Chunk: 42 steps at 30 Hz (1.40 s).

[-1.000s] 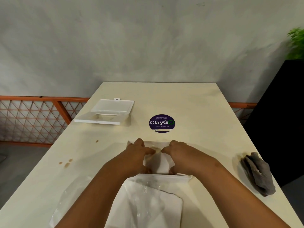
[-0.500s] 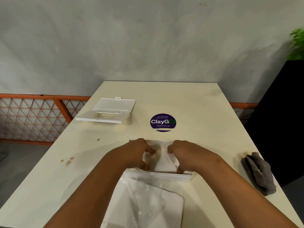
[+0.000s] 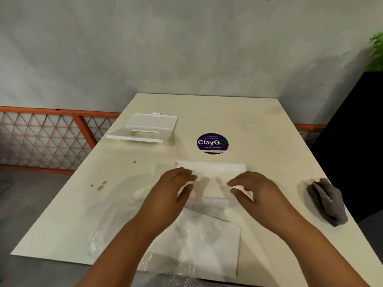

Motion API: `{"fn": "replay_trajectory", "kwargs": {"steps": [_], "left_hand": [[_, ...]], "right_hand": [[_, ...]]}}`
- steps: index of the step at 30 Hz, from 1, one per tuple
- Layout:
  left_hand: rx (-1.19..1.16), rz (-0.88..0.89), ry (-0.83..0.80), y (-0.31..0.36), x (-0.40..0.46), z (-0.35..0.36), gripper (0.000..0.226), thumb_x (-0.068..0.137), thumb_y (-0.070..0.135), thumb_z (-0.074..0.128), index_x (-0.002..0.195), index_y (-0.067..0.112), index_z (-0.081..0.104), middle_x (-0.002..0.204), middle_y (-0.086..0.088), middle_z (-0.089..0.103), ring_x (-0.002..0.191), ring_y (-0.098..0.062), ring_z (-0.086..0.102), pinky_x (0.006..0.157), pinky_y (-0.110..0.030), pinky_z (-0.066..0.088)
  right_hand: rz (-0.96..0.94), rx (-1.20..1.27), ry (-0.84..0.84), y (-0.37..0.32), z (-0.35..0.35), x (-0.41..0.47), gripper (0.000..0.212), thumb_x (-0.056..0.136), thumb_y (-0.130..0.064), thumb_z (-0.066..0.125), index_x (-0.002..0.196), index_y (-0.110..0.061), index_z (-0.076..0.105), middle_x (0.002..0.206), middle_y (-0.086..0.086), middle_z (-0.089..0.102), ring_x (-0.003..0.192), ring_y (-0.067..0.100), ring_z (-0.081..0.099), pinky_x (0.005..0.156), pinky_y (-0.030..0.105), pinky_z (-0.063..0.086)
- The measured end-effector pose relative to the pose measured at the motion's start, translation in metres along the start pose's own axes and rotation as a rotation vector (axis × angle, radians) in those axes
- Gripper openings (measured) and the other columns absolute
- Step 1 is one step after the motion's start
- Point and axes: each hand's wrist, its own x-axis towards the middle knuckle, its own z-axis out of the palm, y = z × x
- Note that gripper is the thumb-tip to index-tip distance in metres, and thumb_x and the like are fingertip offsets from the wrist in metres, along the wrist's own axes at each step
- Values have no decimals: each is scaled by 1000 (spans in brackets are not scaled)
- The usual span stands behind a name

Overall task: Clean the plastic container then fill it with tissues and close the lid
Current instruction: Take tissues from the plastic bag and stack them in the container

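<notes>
Left to right: rectangular white plastic container (image 3: 143,129), lid open, at far left of the smooth cream table (image 3: 259,125); left hand (image 3: 170,191) and right hand (image 3: 255,191), fingers relaxed, flanking flat white tissues (image 3: 211,172); crumpled grey cloth (image 3: 327,201).

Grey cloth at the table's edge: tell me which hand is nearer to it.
Right. The right hand lies over the white tissues mid-table, with bare table between it and the grey cloth. The left hand is further away, beyond the right hand.

plant (image 3: 376,51) cut off right, sticker (image 3: 212,143) small print unreadable
</notes>
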Motion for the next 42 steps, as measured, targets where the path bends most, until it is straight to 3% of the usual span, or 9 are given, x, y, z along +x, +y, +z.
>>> {"fn": "replay_trajectory", "kwargs": {"steps": [5,8,12,15,21,30,35,38,42], "left_hand": [[3,106,74,-4,-62,12,22,94,30,50,109,27,67,108,18,60,103,0,54,87,-17,44],[78,44,-37,-17,-80,32,33,93,39,43,117,29,64,118,13,61,112,-7,55,93,-33,49],[162,13,-148,-29,-89,51,42,95,44,35,132,34,52,140,11,49,133,-10,42,113,-42,28],[159,8,-156,-32,-92,54,44,96,46,31,136,36,46,144,13,43,137,-5,33,116,-37,15],[148,10,-157,-35,-91,56,45,96,48,30,137,38,44,146,16,41,138,-2,29,118,-38,14],[143,6,-141,-35,-93,58,46,95,48,30,137,37,45,145,13,44,138,-5,32,117,-38,14],[184,7,-125,-33,-93,55,46,94,47,29,136,37,44,147,12,40,139,-7,29,117,-42,17],[227,-10,-112,-30,-93,52,46,94,48,27,135,37,45,147,12,41,139,-10,31,114,-44,16],[256,-21,-124,-31,-96,52,47,94,48,29,135,34,48,144,7,46,136,-13,38,112,-47,23]], "right_hand": [[166,74,-79,-4,20,-44,18,87,-19,66,77,-33,66,79,-14,64,81,2,58,65,9,41],[278,-43,-142,7,43,-53,8,88,-30,67,96,-30,67,90,-15,56,74,1,53,66,6,37],[386,-36,-85,11,62,-56,33,86,-35,69,115,-21,64,103,-7,46,88,10,54,78,13,38],[412,6,-66,7,65,-56,25,86,-29,71,108,-20,65,101,-5,47,80,4,54,71,5,38],[447,-5,-69,1,65,-54,13,82,-25,73,88,-25,62,92,-4,52,76,6,52,61,7,34],[265,-39,174,0,79,-66,18,73,-5,78,65,-18,66,74,-6,56,71,11,54,65,8,37],[17,-105,323,-7,77,-73,11,85,-11,69,80,-17,61,80,-6,59,77,14,52,71,25,42],[268,282,312,-25,71,-72,14,95,-17,56,82,-19,51,71,-6,53,62,5,47,58,12,39],[751,781,173,-25,72,-69,26,88,-36,66,101,-16,57,87,2,64,63,17,58,48,27,41]]}}
